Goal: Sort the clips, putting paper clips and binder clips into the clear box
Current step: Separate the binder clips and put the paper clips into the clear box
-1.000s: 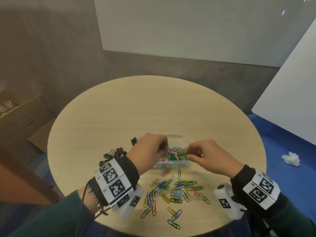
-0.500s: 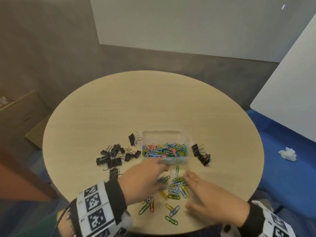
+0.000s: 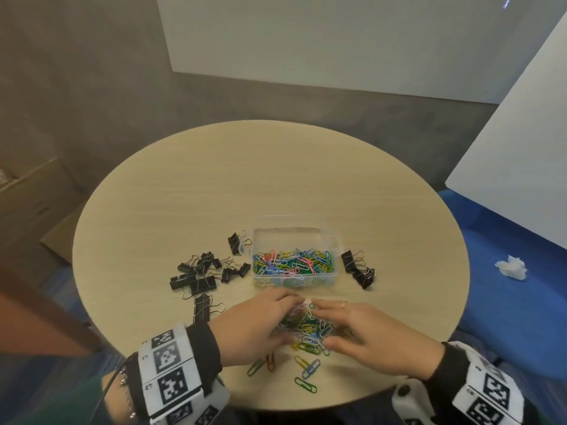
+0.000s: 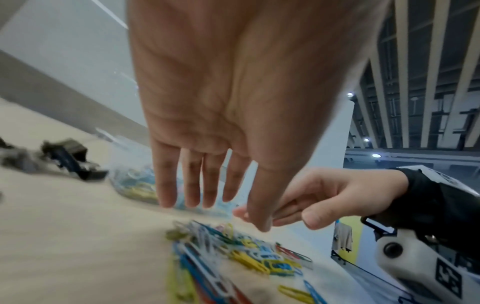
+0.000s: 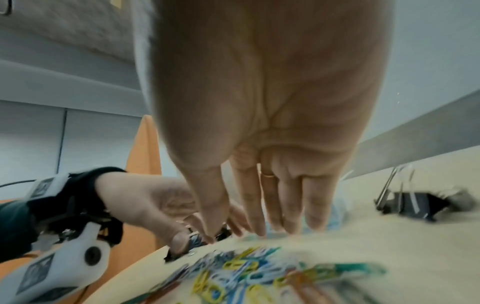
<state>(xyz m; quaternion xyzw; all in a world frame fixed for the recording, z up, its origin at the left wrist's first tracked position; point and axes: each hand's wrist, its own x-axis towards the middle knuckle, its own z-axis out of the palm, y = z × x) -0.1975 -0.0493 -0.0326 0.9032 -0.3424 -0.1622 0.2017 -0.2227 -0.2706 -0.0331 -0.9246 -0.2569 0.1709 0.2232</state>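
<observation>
A clear box sits mid-table, its floor covered with coloured paper clips. A loose pile of paper clips lies in front of it, with a few strays nearer the table edge. My left hand and right hand cup this pile from either side, fingers straight and touching the clips. The wrist views show the left hand and right hand hanging over the pile, holding nothing. Black binder clips lie left and right of the box.
The round wooden table is bare behind the box. A crumpled tissue lies on the blue floor at right. A cardboard box stands at left, and a white board leans at right.
Both hands have come back from over the clear box to the loose pile near the front edge. They now close in on it from both sides.
</observation>
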